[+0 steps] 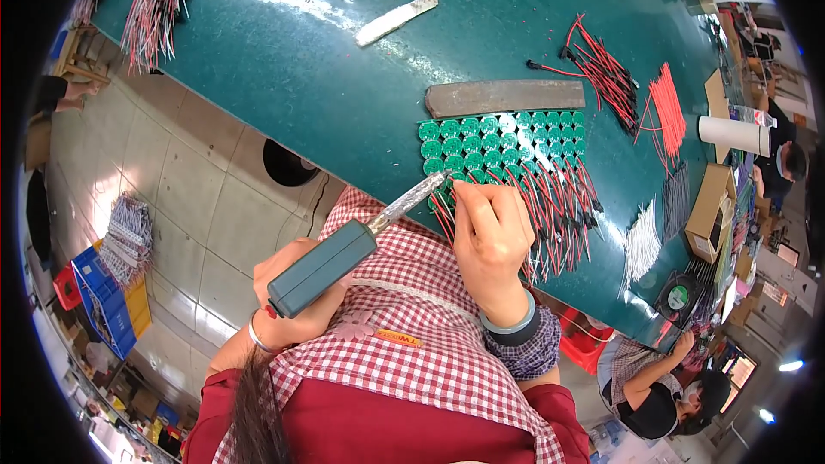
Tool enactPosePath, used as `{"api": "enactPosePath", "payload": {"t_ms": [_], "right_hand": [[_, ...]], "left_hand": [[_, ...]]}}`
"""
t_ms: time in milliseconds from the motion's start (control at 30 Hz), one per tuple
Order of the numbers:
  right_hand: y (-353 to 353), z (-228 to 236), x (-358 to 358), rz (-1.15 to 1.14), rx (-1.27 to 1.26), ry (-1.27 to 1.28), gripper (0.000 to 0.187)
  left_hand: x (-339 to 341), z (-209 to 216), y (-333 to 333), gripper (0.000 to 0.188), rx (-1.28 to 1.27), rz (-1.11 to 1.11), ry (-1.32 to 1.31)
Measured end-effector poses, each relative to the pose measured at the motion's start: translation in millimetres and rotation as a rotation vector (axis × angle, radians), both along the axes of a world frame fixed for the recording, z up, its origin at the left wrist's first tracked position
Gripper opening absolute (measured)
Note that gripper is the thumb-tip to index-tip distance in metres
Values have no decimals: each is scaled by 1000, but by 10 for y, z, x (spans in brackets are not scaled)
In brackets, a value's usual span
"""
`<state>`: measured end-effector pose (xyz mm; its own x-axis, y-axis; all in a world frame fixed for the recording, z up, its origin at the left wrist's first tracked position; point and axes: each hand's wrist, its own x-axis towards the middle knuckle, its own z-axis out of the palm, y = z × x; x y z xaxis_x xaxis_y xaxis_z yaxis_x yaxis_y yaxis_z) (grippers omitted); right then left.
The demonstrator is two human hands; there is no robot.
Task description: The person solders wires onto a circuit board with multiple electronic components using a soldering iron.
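My left hand (301,292) is wrapped round the dark green handle of a soldering gun (325,265). Its silvery barrel slants up to the near left corner of a panel of round green circuit boards (468,144). Close beside that tip, my right hand (491,228) pinches a thin wire (455,180) between thumb and forefinger; the wire's end at the board is too small to make out. Red and black wires (559,215) fan from the panel's near rows toward me, partly hidden behind my right hand.
A flat metal bar (505,98) lies along the panel's far edge. On the green table (284,60) are a pale strip (397,19), red-black wire bundles (601,69), red wires (667,112) and white wires (643,236). A cardboard box (710,213) stands at the right; another person sits at lower right.
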<state>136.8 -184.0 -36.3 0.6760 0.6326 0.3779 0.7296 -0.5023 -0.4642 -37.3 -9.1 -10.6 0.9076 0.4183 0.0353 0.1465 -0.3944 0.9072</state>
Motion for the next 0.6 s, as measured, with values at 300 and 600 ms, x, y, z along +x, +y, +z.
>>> {"api": "enactPosePath", "payload": {"t_ms": [300,600], "right_hand": [[8,1,-2,-2,2,-5,24],[11,11,-12,-5,-13,1,24]], "left_hand": [[-26,-56,-15,22,-15,-19,1],[-30,-40,4,21,23,-56,28]]}}
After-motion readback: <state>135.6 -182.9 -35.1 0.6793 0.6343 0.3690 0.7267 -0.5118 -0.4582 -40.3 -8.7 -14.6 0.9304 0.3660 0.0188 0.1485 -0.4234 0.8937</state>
